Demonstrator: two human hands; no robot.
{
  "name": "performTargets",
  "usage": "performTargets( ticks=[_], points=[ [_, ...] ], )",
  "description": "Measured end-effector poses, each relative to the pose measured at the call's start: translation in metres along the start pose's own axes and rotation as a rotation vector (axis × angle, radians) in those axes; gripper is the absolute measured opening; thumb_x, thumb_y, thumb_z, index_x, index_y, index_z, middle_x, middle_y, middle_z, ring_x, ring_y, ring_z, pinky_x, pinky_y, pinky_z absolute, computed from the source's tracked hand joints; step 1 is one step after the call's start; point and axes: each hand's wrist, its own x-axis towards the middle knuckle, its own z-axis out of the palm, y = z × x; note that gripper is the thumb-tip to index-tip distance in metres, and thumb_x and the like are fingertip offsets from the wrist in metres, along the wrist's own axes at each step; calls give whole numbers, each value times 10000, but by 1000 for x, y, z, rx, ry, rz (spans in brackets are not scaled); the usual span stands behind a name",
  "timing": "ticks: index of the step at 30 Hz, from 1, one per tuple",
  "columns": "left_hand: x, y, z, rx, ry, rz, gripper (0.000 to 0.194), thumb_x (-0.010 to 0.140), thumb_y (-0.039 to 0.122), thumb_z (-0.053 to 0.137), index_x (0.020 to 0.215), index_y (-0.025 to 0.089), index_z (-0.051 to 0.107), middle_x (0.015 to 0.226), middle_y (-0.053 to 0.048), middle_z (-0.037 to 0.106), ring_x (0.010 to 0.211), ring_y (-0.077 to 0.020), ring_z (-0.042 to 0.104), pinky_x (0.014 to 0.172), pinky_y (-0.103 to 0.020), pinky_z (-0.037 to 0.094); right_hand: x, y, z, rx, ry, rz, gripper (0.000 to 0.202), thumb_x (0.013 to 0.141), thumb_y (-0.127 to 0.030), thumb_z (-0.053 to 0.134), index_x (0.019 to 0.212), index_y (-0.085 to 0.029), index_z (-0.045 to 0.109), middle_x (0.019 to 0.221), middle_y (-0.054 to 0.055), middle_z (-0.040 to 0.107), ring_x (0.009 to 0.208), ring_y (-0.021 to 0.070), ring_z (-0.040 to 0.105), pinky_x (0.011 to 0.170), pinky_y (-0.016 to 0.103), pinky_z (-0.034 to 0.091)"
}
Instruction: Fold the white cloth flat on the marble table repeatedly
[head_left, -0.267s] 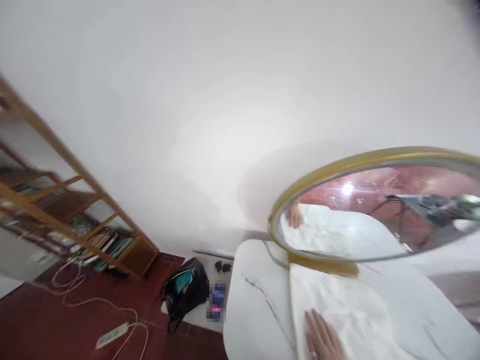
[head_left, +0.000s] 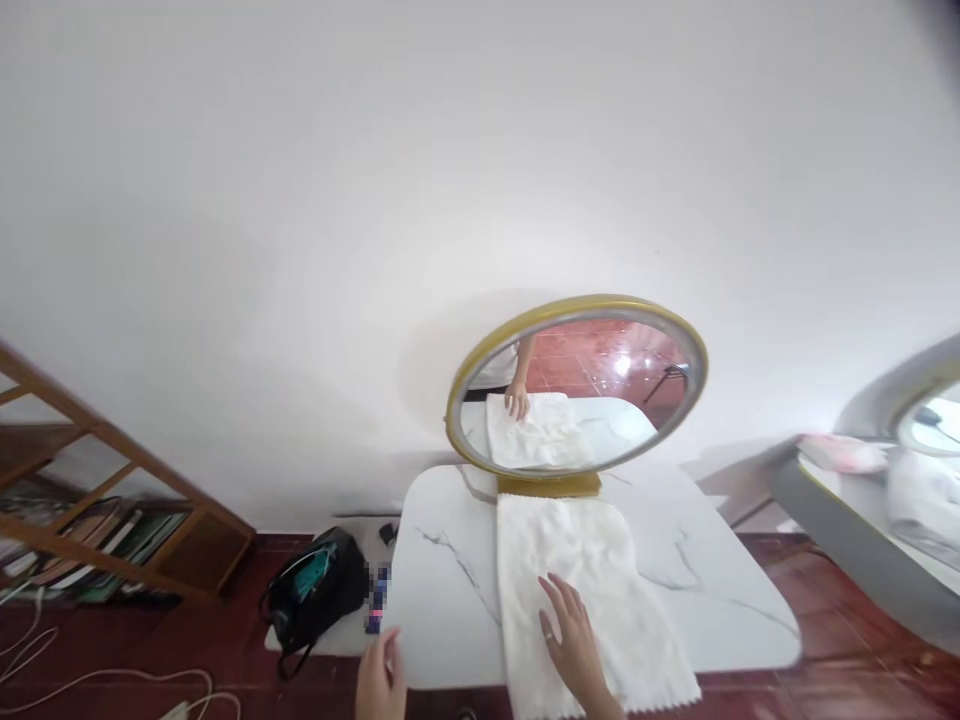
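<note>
Right hand (head_left: pixel 574 645), fingers spread, is lying over a white towel (head_left: pixel 540 550) on a tabletop (head_left: pixel 442 510); left hand (head_left: pixel 379 680), fingers loosely curled, is hovering nearby.

Before me stands a white, grey-veined table (head_left: pixel 442 620) carrying the gold-rimmed mirror (head_left: pixel 581 385). In front of the mirror I see a white cloth (head_left: pixel 570 545), rumpled, running past the table's near edge. Left of the mirror, the red floor (head_left: pixel 232 625) bears a pale mat (head_left: pixel 341 632); right of the mirror, another table (head_left: pixel 840 548) carries a pink-and-white packet (head_left: pixel 841 453).
</note>
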Motion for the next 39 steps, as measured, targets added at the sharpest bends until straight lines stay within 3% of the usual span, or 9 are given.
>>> performTargets(
  ticks=[2, 6, 9, 12, 17, 21, 29, 33, 39],
  points=[
    [12, 29, 54, -72, -260, 211, 319, 902, 344, 360, 937, 226, 654, 914, -48, 648, 916, -218, 631, 809, -386, 553, -6, 14, -22, 13, 6, 48, 387, 930, -291, 378, 1313, -289, 434, 1255, 73, 552, 1158, 229, 519, 888, 388, 497],
    [1, 89, 138, 7, -535, 517, 371, 874, 194, 370, 1176, 198, 585, 1257, -97, 538, 1211, -214, 493, 1024, -406, 426, -4, 57, -53, -48, 52, 90, 339, 932, -307, 377, 1252, -257, 478, 1224, 94, 554, 1140, 246, 516, 892, 424, 483],
    [-20, 109, 173, 153, -575, 600, 493, 861, 195, 439, 1352, 228, 450, 1487, -89, 321, 1388, -274, 262, 1099, -456, 323, 11, 88, -56, -115, 56, 51, 380, 936, -316, 364, 1293, -221, 452, 1313, 113, 501, 1228, 257, 453, 962, 437, 438],
    [-32, 105, 190, 251, -534, 613, 524, 883, 257, 465, 1402, 251, 388, 1542, -75, 217, 1419, -294, 174, 1120, -468, 274, 25, 108, -45, -208, 4, -17, 460, 940, -338, 346, 1376, -195, 380, 1438, 124, 393, 1338, 275, 338, 1036, 457, 366],
    [-36, 89, 197, 294, -461, 638, 507, 901, 301, 471, 1401, 273, 389, 1550, -56, 207, 1418, -260, 194, 1126, -428, 268, 22, 118, -23, -306, -52, -38, 531, 949, -354, 300, 1462, -224, 255, 1488, 88, 349, 1391, 263, 260, 1075, 465, 302],
    [-39, 85, 190, 292, -437, 640, 485, 909, 299, 457, 1390, 268, 403, 1545, -63, 219, 1416, -252, 203, 1124, -429, 277, 9, 108, -23, -303, -74, -50, 575, 951, -369, 306, 1492, -250, 151, 1533, 60, 254, 1405, 255, 234, 1092, 459, 283],
    [-40, 46, 148, 355, -359, 491, 414, 932, 365, 390, 1277, 177, 521, 1519, -114, 276, 1414, -271, 207, 1111, -477, 291, 7, 38, -11, -223, -173, -305, 642, 928, -296, 358, 1497, -177, 86, 1522, 87, 268, 1400, 251, 247, 1118, 482, 264],
    [-16, 25, 140, 411, -359, 400, 437, 935, 298, 341, 1301, 108, 487, 1513, -146, 280, 1411, -257, 220, 1111, -471, 292, 26, -6, 15, -155, -228, -423, 682, 886, -243, 377, 1483, -69, 96, 1513, 144, 266, 1402, 263, 235, 1102, 456, 314],
    [54, 16, 153, 462, -374, 257, 496, 894, 247, 389, 1389, 219, 419, 1534, -115, 237, 1429, -309, 116, 1124, -543, 189, 81, -49, 70, -177, -281, -407, 627, 855, -163, 407, 1462, -137, 256, 1494, 146, 315, 1387, 291, 259, 1103, 536, 255]
  ],
)
